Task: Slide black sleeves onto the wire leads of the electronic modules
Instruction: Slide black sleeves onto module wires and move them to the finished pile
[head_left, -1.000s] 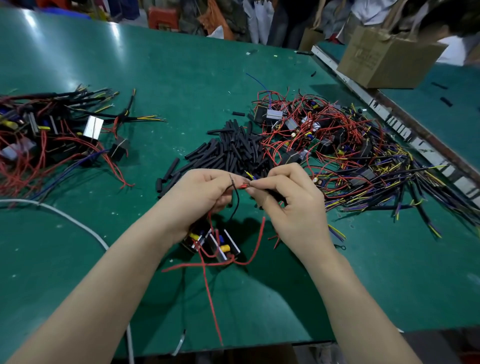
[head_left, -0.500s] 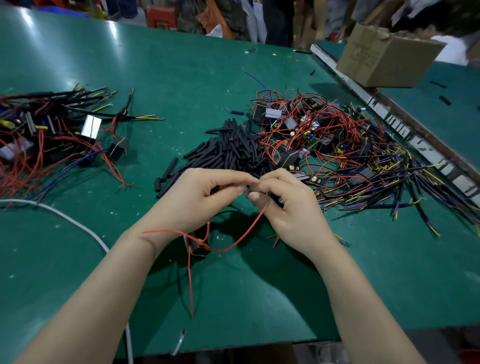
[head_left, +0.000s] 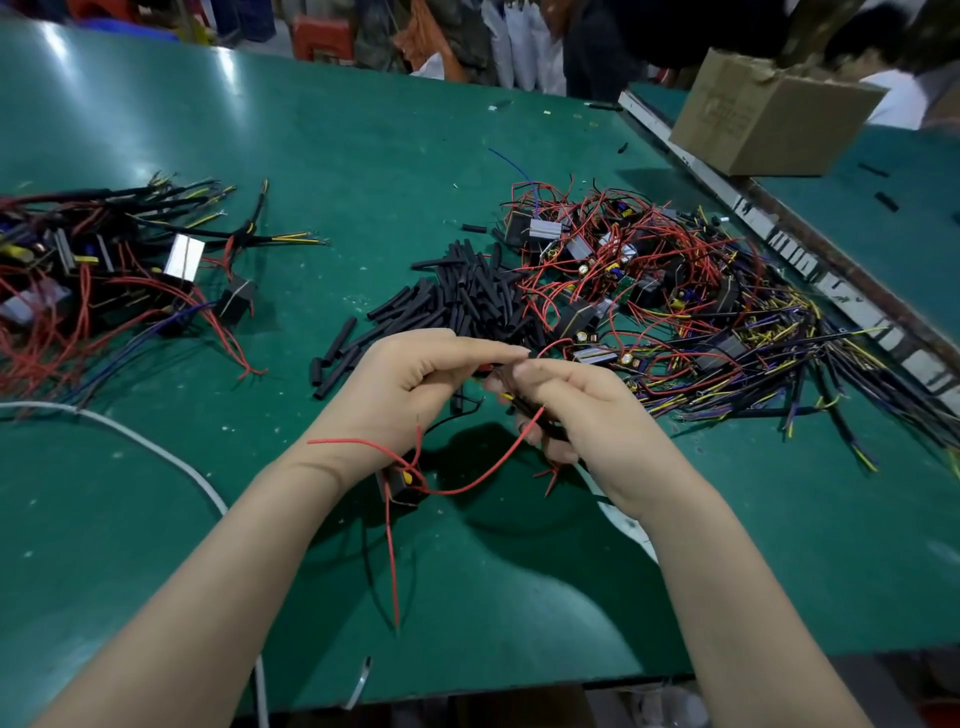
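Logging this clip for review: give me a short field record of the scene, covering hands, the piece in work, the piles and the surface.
left hand: pinches wire lead
right hand: holds black sleeve
module in work: hangs below left hand, red leads trailing
loose black sleeves: pile beyond hands
modules on the right: tangled heap
modules on the left: second heap
surface: green table
cardboard box: far right

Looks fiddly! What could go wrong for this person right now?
The module dangles below the left hand by its wires, so a tug might strain them. Its loose red lead could snag. The right hand works beside the tangled pile and might catch other wires.
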